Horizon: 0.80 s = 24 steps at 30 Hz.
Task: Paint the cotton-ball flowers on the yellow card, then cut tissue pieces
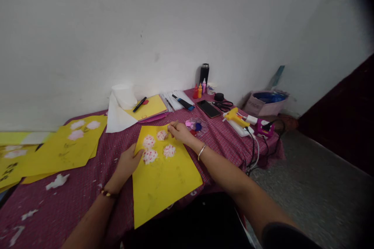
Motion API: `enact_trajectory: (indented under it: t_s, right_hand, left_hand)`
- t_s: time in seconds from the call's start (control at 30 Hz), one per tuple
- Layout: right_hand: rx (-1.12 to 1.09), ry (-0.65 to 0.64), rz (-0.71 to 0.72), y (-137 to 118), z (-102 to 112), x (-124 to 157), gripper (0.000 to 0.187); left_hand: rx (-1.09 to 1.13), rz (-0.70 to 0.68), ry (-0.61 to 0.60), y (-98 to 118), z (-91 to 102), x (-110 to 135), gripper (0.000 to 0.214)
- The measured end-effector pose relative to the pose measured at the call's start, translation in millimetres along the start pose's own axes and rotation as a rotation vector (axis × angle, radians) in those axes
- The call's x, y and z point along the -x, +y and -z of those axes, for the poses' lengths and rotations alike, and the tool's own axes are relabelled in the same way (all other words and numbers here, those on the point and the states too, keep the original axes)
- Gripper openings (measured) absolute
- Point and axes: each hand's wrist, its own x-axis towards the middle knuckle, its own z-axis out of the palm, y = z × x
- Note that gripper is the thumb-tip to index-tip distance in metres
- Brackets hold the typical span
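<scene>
A yellow paper sheet point(166, 186) lies in front of me, with several white tissue blossoms dotted in pink, such as the lower left one point(150, 156), on its upper half. My left hand point(128, 162) grips the sheet's left edge, its thumb on top beside that blossom and its other fingers partly hidden. At the top edge my right hand point(179, 132) is closed in a pinch beside the upper right blossom point(161, 135). What it pinches is too small to make out. Just beyond that hand sits a clear palette point(201, 126) with pink, blue and red paint.
Painted yellow sheets point(70, 148) and tissue scraps point(57, 181) lie to the left. Behind are a tissue roll point(124, 97), paint bottles point(200, 91) and a black flask point(204, 73). A phone point(208, 109), scissors point(223, 106), a yellow glue gun point(236, 117) and cords are on the right.
</scene>
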Motion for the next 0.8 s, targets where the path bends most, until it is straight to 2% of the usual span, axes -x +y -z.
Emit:
enact_trajectory:
  t_s: [0.23, 0.43, 0.67, 0.8]
  right_hand:
    - [-0.098, 0.017, -0.032, 10.4, -7.2, -3.8, 0.007]
    - [-0.142, 0.049, -0.091, 5.0, -3.2, -2.6, 0.016]
    - [-0.131, -0.003, -0.080, 7.1, -7.9, -2.0, 0.019]
    - [-0.135, 0.050, -0.093, 6.3, -5.9, -2.9, 0.018]
  left_hand:
    - [0.009, 0.024, -0.030, 0.8, 0.0, 0.0, 0.037]
    - [-0.010, 0.020, -0.039, 2.3, 0.4, 0.0, 0.038]
    - [-0.022, 0.005, -0.035, -2.3, -1.6, -1.0, 0.042]
    - [-0.020, -0.002, -0.036, -1.1, -0.8, -0.7, 0.041]
